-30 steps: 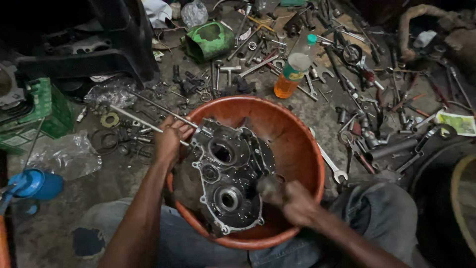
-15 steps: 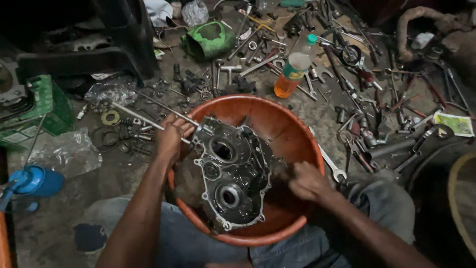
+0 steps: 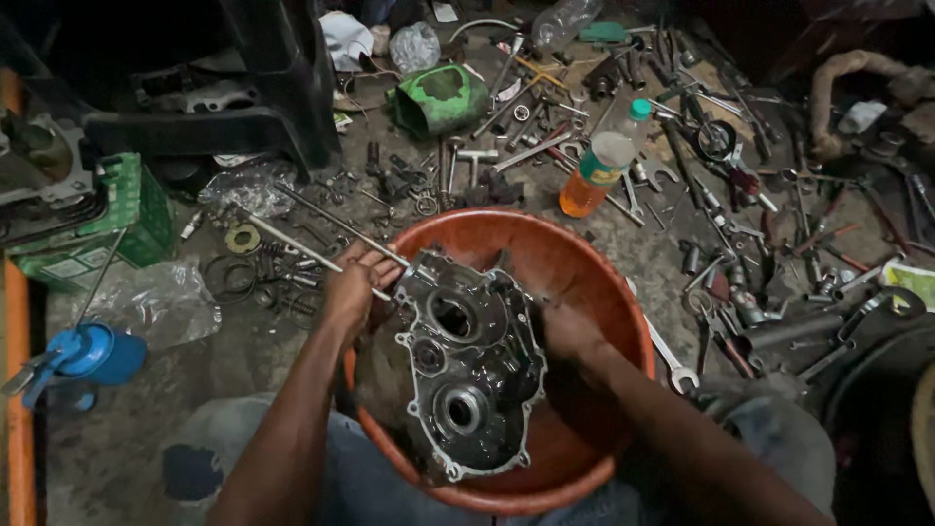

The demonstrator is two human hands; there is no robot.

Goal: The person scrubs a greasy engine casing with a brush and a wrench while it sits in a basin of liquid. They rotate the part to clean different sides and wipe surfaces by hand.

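Observation:
A dark metal engine crankcase half (image 3: 466,365) stands tilted inside an orange plastic basin (image 3: 584,253) between my knees. My left hand (image 3: 353,285) grips the crankcase's upper left corner at the basin's rim. My right hand (image 3: 570,331) is down inside the basin against the right side of the crankcase, fingers curled; what it holds I cannot make out. Long thin rods (image 3: 321,229) lie across the floor just above my left hand.
Wrenches, sockets and small parts (image 3: 721,195) litter the floor behind and right of the basin. An orange-filled plastic bottle (image 3: 594,175) stands behind it, a green housing (image 3: 438,97) farther back. A green crate (image 3: 117,214), plastic bag (image 3: 156,302) and blue oil can (image 3: 88,356) sit left.
My right hand has moved from the basin's lower right rim up and inward to the crankcase's right side. My left hand has kept its grip. The view has shifted slightly.

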